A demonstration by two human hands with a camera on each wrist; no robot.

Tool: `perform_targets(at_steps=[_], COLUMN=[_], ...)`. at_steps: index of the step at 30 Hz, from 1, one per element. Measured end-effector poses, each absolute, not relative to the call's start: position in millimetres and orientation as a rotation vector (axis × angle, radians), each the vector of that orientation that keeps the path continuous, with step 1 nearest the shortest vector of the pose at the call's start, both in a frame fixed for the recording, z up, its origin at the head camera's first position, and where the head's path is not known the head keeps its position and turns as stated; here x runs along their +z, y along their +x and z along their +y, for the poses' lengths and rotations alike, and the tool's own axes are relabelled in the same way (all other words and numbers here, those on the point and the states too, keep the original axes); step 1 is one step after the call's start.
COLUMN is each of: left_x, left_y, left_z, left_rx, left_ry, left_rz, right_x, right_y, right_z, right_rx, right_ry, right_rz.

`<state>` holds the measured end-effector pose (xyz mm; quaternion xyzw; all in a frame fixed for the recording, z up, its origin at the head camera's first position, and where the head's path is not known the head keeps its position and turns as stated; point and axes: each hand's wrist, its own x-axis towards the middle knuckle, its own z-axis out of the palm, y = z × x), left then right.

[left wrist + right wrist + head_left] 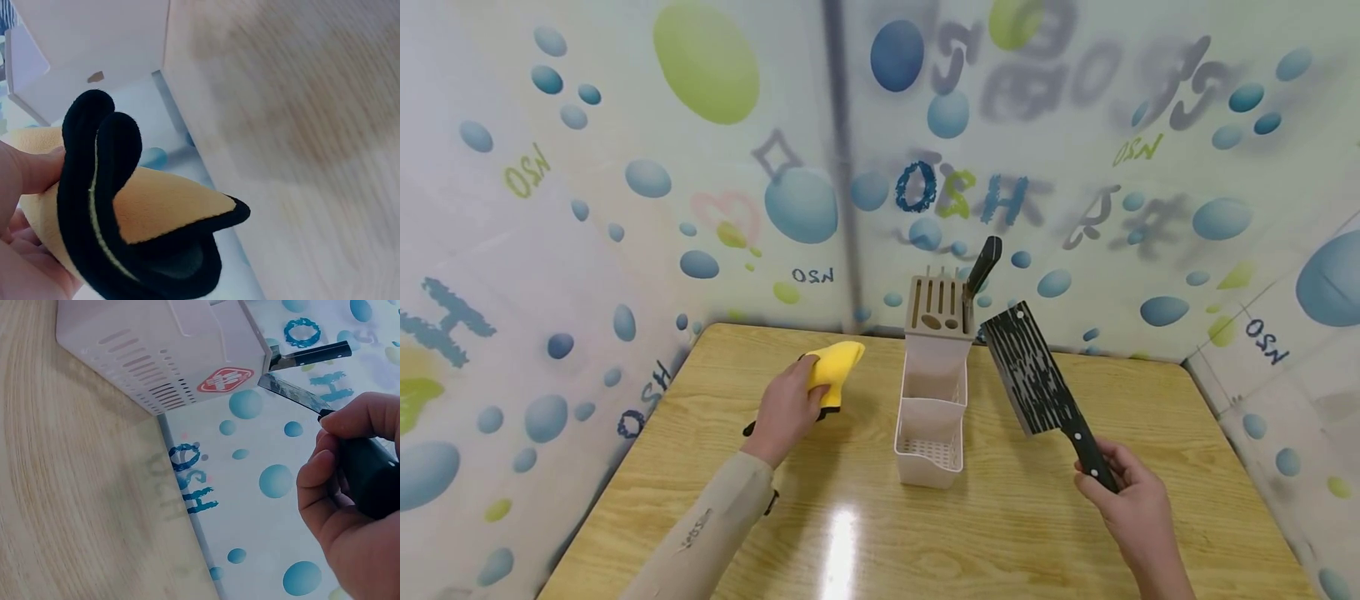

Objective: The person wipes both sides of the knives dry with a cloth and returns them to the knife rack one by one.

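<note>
My left hand (784,414) grips a folded yellow cloth with black edging (835,371) above the left half of the table; in the left wrist view the cloth (172,203) bunches between thumb and fingers. On the right, my right hand (1133,504) holds a cleaver (1033,371) by its black riveted handle. Its broad blade, streaked dark and light, points up and away. Seen from the right wrist, the blade (294,395) is nearly edge-on. Between the hands stands a white knife holder (928,477) with a slotted beige top. One black-handled knife (985,265) sits in its right side.
The wooden table (1022,533) meets patterned walls (865,125) at the back and sides. The holder's two front compartments (934,406) are open at the top. A bright light reflection lies on the table near the front.
</note>
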<state>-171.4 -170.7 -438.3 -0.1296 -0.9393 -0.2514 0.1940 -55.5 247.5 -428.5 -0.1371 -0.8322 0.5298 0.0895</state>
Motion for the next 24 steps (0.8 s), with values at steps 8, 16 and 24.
perform_targets(at_steps=[8, 16, 24], left_x=[-428.2, -421.5, -415.6], left_y=[-169.6, -169.7, -170.7], left_z=[-165.5, -162.2, -158.3], left_rx=[-0.713, -0.709, -0.716], left_ry=[-0.413, -0.437, -0.467], left_rz=[-2.602, -2.57, -2.539], right_x=[-423.1, -418.3, -415.7], right_y=[-53.7, -53.4, -53.7], right_z=[244.8, 243.0, 236.4], right_rx=[1.559, 1.569, 1.562], right_ry=[-0.377, -0.383, -0.316], right_rz=[-2.466, -2.468, -2.455])
